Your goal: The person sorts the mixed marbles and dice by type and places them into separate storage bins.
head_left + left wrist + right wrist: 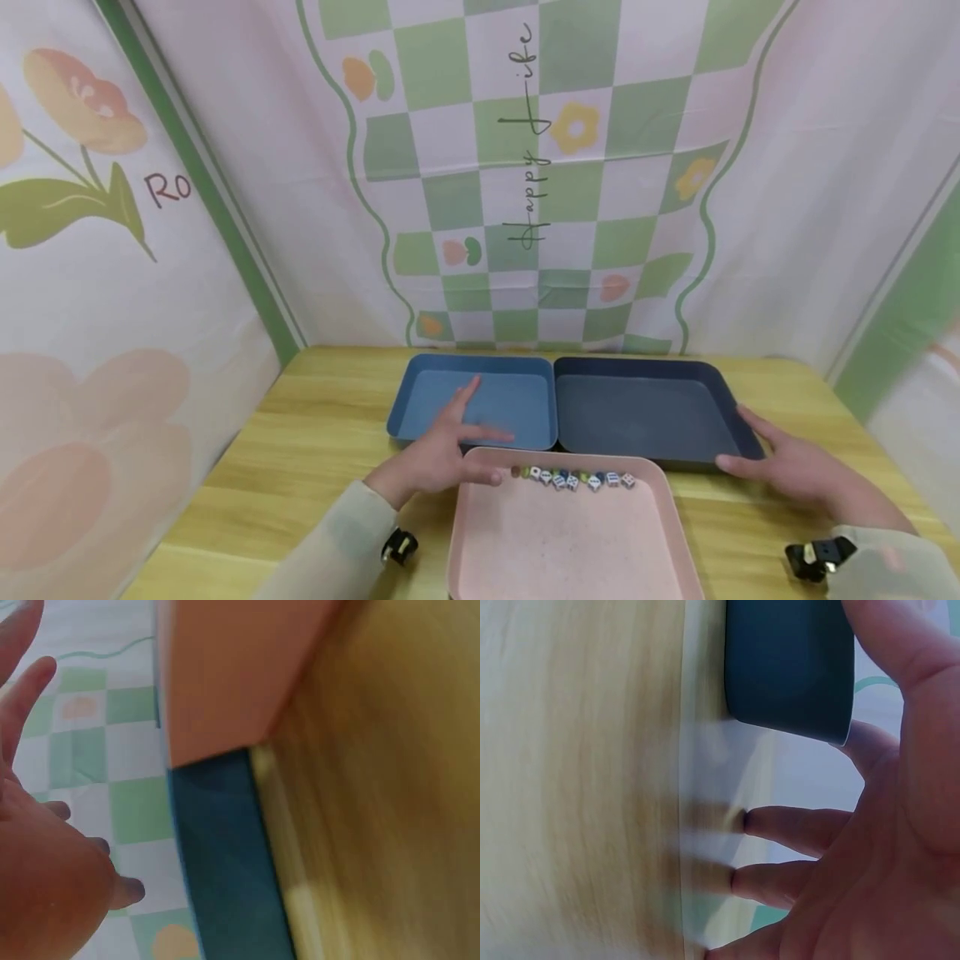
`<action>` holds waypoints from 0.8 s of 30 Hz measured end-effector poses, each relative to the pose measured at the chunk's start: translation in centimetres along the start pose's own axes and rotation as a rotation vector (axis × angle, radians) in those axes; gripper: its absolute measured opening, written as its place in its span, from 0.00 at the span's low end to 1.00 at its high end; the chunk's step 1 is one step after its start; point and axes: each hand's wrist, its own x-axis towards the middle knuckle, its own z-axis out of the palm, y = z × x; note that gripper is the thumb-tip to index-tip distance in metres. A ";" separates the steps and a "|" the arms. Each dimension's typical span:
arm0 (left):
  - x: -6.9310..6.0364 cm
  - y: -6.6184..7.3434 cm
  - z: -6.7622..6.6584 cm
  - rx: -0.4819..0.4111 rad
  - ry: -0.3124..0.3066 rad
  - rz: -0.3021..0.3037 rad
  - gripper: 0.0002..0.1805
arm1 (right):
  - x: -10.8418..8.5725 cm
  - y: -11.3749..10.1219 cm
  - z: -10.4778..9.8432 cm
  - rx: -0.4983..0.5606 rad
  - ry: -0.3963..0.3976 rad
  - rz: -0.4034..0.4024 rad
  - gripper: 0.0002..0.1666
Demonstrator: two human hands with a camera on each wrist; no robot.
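My left hand (435,450) hovers with spread fingers over the front edge of the blue tray (480,362) and the far left corner of the pink tray (570,542). It holds nothing; in the left wrist view that hand (52,877) is beside the trays. At the right end of the dark navy tray (645,412), my right hand (795,471) has its thumb and a finger at the near corner. The right wrist view has the navy tray's corner (791,667) by the thumb, with the other fingers extended. Several white dice (573,482) and small coloured pieces line the pink tray's far side.
The blue and navy trays stand side by side at the back of the wooden table (315,450), with the pink tray in front of them. Behind the table hangs a patterned curtain (570,192). Black wrist straps (401,547) sit at both sleeves.
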 end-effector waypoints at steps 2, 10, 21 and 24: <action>0.2 -0.6 0.2 0.024 0.000 0.000 0.23 | 0.0 0.0 0.0 -0.004 0.002 -0.004 0.64; 1.0 -1.7 0.4 0.096 0.001 0.020 0.21 | 0.0 0.0 0.1 -0.020 0.005 -0.005 0.64; 1.8 -2.3 1.5 0.196 0.019 0.030 0.21 | 0.0 -0.2 0.1 -0.011 0.016 -0.014 0.65; 2.1 -2.5 2.0 0.235 0.015 0.025 0.20 | 0.1 0.0 0.0 -0.012 0.003 -0.007 0.65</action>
